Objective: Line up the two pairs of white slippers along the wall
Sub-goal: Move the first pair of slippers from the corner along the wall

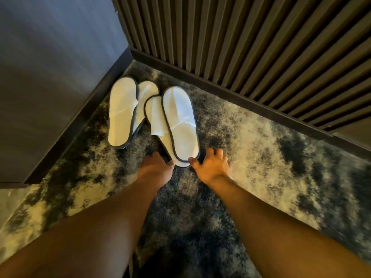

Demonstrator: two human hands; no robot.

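Two pairs of white slippers with dark trim lie on the carpet in the corner, each pair stacked with one slipper partly over the other. The left pair (pixel 122 111) lies beside the grey wall. The right pair (pixel 178 123) points toward the slatted wall, its heel end nearest me. My left hand (pixel 155 167) rests at the left of that heel, fingers curled down near the lower slipper's edge. My right hand (pixel 210 163) is at the heel's right side, thumb touching the top slipper's rim, fingers spread. Neither hand clearly grips a slipper.
A dark slatted wood wall (pixel 251 43) with a dark baseboard runs along the back right. A grey wall (pixel 50 67) with its baseboard runs along the left, meeting it in the corner. Mottled blue and cream carpet (pixel 261 157) covers the floor to the right of the slippers.
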